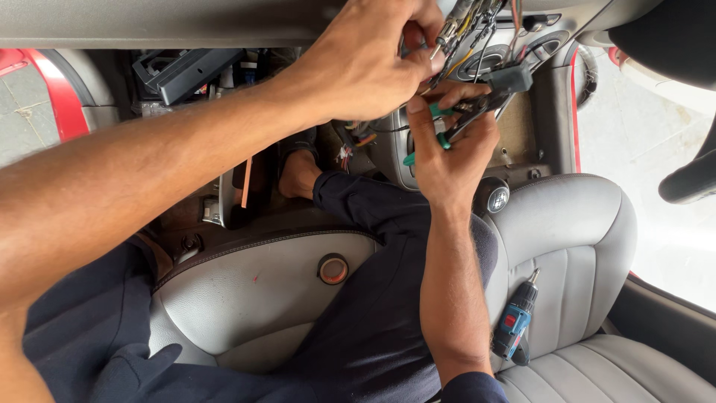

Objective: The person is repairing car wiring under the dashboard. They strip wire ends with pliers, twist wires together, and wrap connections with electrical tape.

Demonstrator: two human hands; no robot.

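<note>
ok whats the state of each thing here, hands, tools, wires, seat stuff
left hand: raised, fingers pinching the wire bundle
right hand: gripping the green-handled pliers
green-handled pliers: held, jaws up at the wires
wire bundle: loose, hanging out of the dash
cordless screwdriver: lying untouched on the grey seat
tape roll: lying flat on the seat by the leg
gear knob: in place between the seats
</note>
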